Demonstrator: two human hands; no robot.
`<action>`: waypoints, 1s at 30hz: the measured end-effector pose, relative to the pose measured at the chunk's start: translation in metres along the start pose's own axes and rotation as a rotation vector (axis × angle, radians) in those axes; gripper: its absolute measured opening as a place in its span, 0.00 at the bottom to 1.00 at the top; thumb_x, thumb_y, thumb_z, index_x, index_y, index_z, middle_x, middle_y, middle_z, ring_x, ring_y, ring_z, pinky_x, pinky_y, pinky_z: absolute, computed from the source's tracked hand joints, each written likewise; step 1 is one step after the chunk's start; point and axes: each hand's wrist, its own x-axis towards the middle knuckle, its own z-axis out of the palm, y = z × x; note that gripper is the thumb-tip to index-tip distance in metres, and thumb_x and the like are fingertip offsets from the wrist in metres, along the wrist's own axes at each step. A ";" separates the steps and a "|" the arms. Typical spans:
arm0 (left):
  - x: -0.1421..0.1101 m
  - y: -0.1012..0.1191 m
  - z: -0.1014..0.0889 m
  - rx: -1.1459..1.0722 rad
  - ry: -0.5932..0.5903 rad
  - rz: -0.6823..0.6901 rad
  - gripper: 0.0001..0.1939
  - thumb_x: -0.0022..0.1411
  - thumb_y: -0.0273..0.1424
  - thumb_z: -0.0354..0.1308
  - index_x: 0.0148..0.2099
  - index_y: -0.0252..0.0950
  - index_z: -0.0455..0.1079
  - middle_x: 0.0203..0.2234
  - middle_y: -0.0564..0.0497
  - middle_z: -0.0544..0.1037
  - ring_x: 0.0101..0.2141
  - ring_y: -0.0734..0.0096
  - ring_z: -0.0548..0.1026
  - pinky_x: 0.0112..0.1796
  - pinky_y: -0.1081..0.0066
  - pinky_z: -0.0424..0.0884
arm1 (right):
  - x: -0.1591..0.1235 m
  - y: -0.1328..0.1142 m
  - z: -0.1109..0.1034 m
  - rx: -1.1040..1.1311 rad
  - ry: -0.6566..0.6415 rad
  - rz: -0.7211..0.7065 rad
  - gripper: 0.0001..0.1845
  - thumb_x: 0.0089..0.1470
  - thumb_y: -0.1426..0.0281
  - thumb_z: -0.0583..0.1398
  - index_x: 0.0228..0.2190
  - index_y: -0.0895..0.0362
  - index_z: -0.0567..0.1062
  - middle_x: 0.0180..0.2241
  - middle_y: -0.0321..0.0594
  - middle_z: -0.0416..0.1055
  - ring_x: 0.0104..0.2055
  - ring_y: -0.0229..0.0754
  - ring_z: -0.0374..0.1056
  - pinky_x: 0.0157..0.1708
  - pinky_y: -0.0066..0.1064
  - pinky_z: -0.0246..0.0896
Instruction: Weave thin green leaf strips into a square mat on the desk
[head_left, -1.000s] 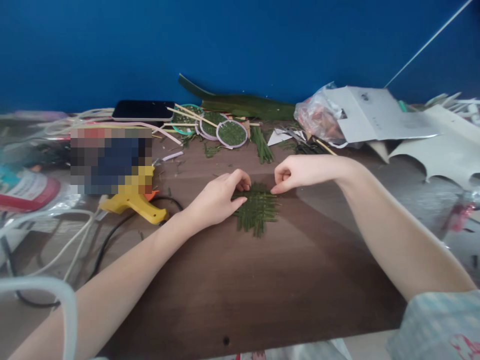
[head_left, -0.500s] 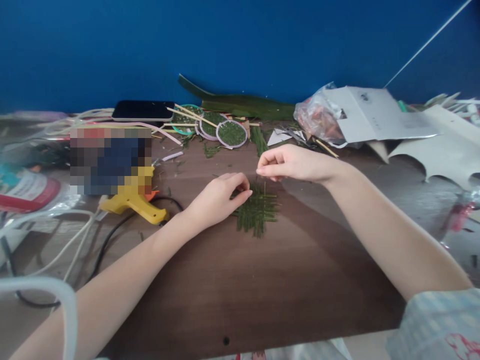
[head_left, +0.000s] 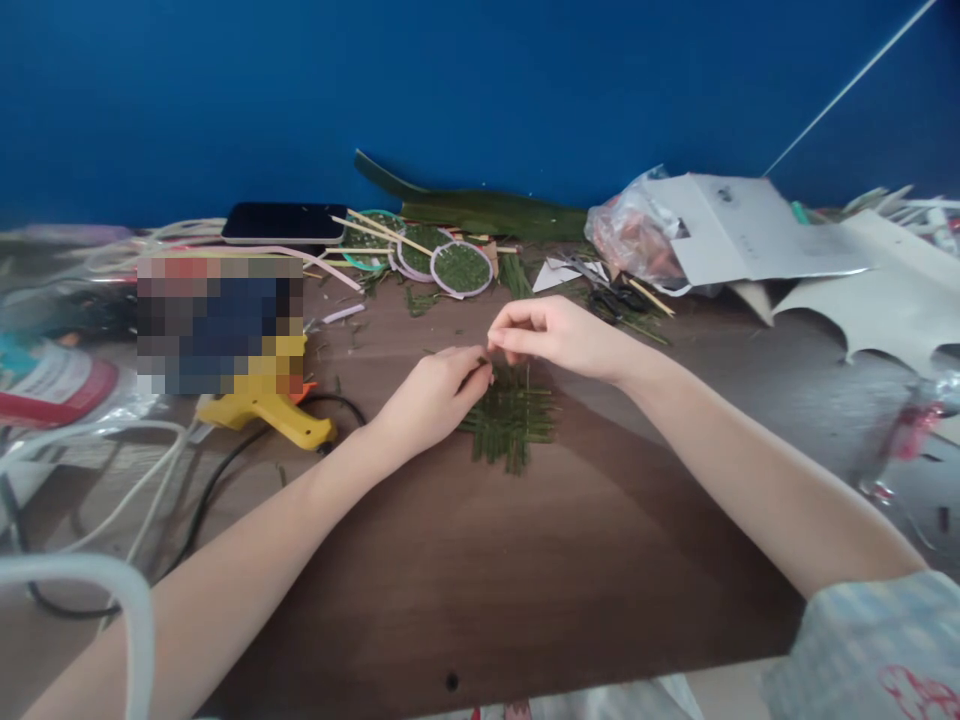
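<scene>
A small woven mat of green leaf strips (head_left: pixel 517 425) lies on the brown table in front of me, with loose strip ends along its edges. My left hand (head_left: pixel 439 395) rests at the mat's upper left, thumb and fingers closed. A dark green bit of leaf strip (head_left: pixel 482 361) shows between its fingertips. Just above the mat, my right hand (head_left: pixel 551 335) is closed in a pinch, its fingertips meeting those of the left. Whatever lies in the right pinch is too small to make out.
Round rimmed pieces with green weave (head_left: pixel 461 269) and thin sticks lie behind, near a phone (head_left: pixel 285 222) and a long leaf (head_left: pixel 495 212). Black-handled scissors (head_left: pixel 619 300) are at right, below white card (head_left: pixel 750 235). A yellow glue gun (head_left: pixel 281 410) with cables stands left.
My right hand has moved left and slightly down, so its fingertips now meet the left hand's. The left hand has shifted slightly left. The scissors' handles have come into view.
</scene>
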 end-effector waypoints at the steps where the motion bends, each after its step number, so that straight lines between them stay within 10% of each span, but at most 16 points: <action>1: 0.000 0.000 0.000 0.006 0.000 -0.001 0.09 0.60 0.27 0.45 0.32 0.34 0.66 0.27 0.52 0.73 0.29 0.72 0.71 0.33 0.73 0.64 | 0.000 0.002 -0.001 -0.086 0.019 0.009 0.10 0.50 0.64 0.56 0.28 0.59 0.69 0.24 0.35 0.65 0.27 0.34 0.59 0.28 0.28 0.52; 8: 0.001 -0.002 0.001 0.006 -0.013 0.014 0.10 0.61 0.27 0.44 0.31 0.35 0.65 0.27 0.53 0.73 0.30 0.73 0.70 0.33 0.73 0.63 | -0.001 0.015 0.000 -0.468 -0.063 0.059 0.12 0.41 0.66 0.61 0.30 0.57 0.67 0.33 0.39 0.61 0.34 0.39 0.59 0.34 0.31 0.54; 30: 0.001 -0.001 0.000 -0.019 -0.011 0.006 0.10 0.60 0.26 0.44 0.29 0.35 0.64 0.26 0.53 0.72 0.30 0.73 0.69 0.34 0.74 0.62 | -0.001 0.005 0.002 -0.349 -0.055 -0.020 0.03 0.43 0.73 0.58 0.24 0.58 0.67 0.26 0.35 0.64 0.27 0.34 0.58 0.28 0.26 0.52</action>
